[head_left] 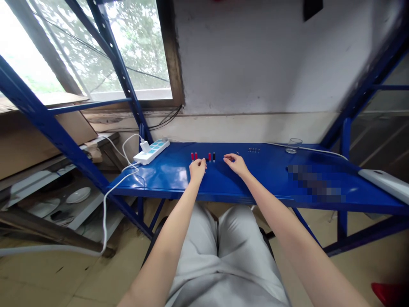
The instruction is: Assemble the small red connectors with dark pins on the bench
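My left hand [197, 169] is over the blue table [166, 175], with thumb and fingers pinched together. A small dark piece [207, 160] shows at its fingertips; what the pinch holds is too small to make out. Just behind this hand stand two small red cylinders [194, 156]. To its right are another red cylinder [209, 156] and a black cylinder [214, 157], both upright. My right hand [235, 163] is a short way right of them, thumb and fingers curled close together. Anything between those fingertips is hidden.
Several tiny metallic pieces [254, 150] lie behind my right hand. A clear glass cup [293, 146] stands at the back right, near a blurred-out long object [315, 183]. At the left end rests a white power strip [151, 151] with its cord. Blue metal posts [119, 72] frame the table.
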The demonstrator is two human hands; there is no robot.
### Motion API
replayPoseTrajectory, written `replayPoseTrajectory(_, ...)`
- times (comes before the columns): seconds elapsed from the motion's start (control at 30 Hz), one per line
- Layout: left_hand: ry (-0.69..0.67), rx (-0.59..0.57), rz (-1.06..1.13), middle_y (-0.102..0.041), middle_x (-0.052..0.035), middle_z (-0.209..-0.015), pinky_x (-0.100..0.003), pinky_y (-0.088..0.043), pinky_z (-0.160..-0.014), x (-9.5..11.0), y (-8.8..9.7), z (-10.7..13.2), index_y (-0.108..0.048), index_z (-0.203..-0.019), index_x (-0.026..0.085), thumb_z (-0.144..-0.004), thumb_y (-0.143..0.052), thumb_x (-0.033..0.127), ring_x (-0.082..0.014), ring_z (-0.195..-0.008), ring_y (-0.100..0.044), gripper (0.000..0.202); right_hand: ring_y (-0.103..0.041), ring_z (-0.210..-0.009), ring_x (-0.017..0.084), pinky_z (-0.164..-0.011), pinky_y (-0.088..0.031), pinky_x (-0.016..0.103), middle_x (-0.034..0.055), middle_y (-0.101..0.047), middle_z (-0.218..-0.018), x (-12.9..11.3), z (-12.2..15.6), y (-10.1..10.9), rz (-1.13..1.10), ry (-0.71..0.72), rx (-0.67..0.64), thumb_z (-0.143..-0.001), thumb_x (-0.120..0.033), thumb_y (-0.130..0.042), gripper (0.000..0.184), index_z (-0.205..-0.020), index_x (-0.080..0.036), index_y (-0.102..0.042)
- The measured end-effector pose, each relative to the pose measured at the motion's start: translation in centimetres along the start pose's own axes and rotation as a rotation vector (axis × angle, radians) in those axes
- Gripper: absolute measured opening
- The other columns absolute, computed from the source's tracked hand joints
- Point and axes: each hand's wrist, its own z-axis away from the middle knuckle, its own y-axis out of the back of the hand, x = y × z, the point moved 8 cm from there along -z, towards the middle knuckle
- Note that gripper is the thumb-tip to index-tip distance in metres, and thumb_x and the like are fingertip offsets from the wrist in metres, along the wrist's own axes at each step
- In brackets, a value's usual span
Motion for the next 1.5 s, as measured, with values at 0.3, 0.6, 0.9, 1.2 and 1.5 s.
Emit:
replayPoseTrajectory(0.3, -0.011, 0.017, 0.011, -0.054, 0.0017, -0.049, -0.02, -0.037, -0.042, -0.2, 0.0, -0.1, -0.052, -0.054, 0.016, -0.077, -0.047, 0.04, -0.0073, -0.036, -0.047, 0.034, -0.051, -0.1, 0.028, -0.087, -0.031, 0.046, 0.0067, -0.065, -0.094, 0.7, -2.2, -4.1, 0.558, -0.26, -0.155, -0.059, -0.032, -0.072, 0.024, -0.08, -0.022, -0.066)
replayPoseTrajectory(0.6, -0.015, 0.016, 0.004, -0.055, 0.0012, -0.049, -0.02, -0.037, -0.043, -0.2, 0.0, -0.1, -0.052, -0.054, 0.016, -0.077, -0.047, 0.04, -0.007, -0.036, -0.046, 0.034, -0.045, -0.109, 0.029, -0.088, -0.03, 0.047, 0.0047, -0.064, -0.101, 2.2, -2.8, -5.6, 0.693, -0.357, -0.204, -0.063, -0.043, -0.066, 0.027, -0.084, -0.025, -0.067)
replayPoseTrajectory(0.9, -0.024, 0.014, 0.007, -0.055, 0.0012, -0.049, -0.02, -0.037, -0.043, -0.5, -0.1, -0.2, -0.052, -0.054, 0.016, -0.078, -0.047, 0.04, -0.0072, -0.037, -0.046, 0.034, -0.046, -0.106, 0.029, -0.086, -0.03, 0.047, 0.0058, -0.065, -0.095, 2.7, -3.0, -5.6, 0.654, -0.375, -0.146, -0.061, -0.039, -0.068, 0.025, -0.082, -0.025, -0.067)
replayPoseTrajectory(1.2, -0.031, 0.01, -0.003, -0.053, 0.0013, -0.049, -0.02, -0.037, -0.043, -0.2, 0.0, -0.1, -0.051, -0.054, 0.016, -0.079, -0.046, 0.04, -0.0071, -0.037, -0.046, 0.035, -0.047, -0.101, 0.028, -0.082, -0.028, 0.044, 0.0041, -0.065, -0.087, 2.0, -2.5, -5.2, 0.633, -0.359, -0.096, -0.063, -0.032, -0.065, 0.013, -0.072, -0.023, -0.064)
replayPoseTrajectory(1.5, -0.361, -0.073, -0.057, -0.061, 0.0017, -0.078, -0.017, -0.041, -0.055, 3.9, -2.1, 2.1, -0.042, -0.127, 0.023, -0.077, -0.055, 0.037, -0.003, -0.046, -0.046, 0.053, -0.047, -0.088, 0.022, -0.074, -0.022, 0.036, 0.0065, -0.063, -0.085, -3.5, 0.8, -3.1, 0.779, 0.2, 0.094, -0.078, -0.032, -0.05, 0.015, -0.074, -0.019, -0.057)
